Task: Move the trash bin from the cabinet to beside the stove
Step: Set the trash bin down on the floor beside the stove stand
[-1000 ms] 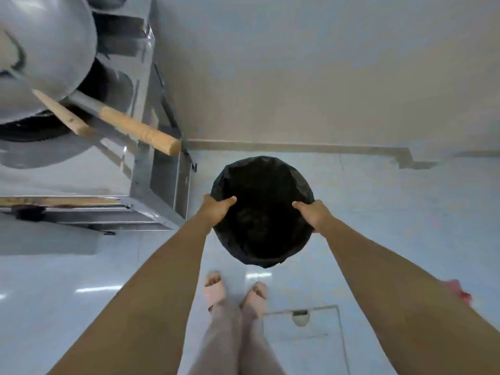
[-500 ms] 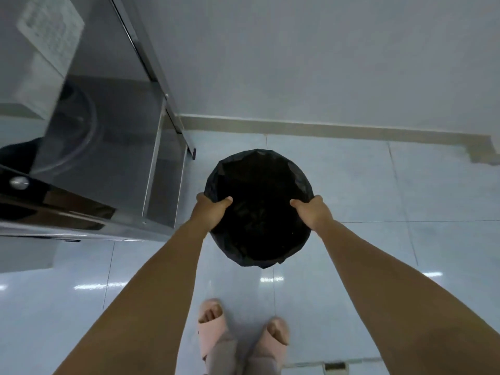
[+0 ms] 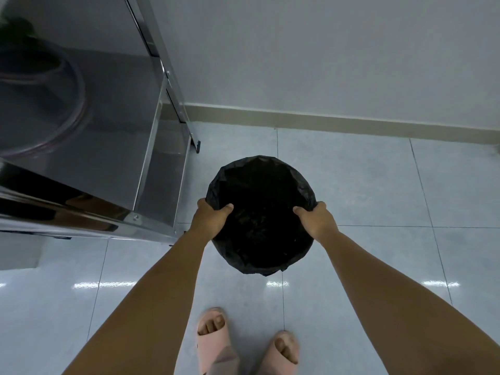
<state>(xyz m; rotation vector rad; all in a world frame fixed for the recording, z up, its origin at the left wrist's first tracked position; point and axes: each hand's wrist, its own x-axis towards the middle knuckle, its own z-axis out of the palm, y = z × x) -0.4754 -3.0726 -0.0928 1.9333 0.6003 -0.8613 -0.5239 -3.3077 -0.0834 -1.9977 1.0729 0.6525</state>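
A round trash bin (image 3: 261, 212) lined with a black plastic bag is in the middle of the view, seen from above. My left hand (image 3: 209, 217) grips its left rim, thumb inside the opening. My right hand (image 3: 315, 220) grips the right rim the same way. The bin is just right of the stainless steel stove stand (image 3: 151, 163), close to its front corner. Whether the bin's base touches the floor is hidden by the bag.
The steel stand's lower shelf and leg (image 3: 196, 146) lie to the left of the bin. A white wall with a beige skirting board (image 3: 351, 125) runs behind. Pale glossy floor tiles (image 3: 378, 185) spread to the right. My feet in pink slippers (image 3: 213, 339) are below the bin.
The view has dropped lower and tilted down: the wok and wooden handles on the stove top went out of sight. The bin, held in both hands, has sunk lower beside the stand.
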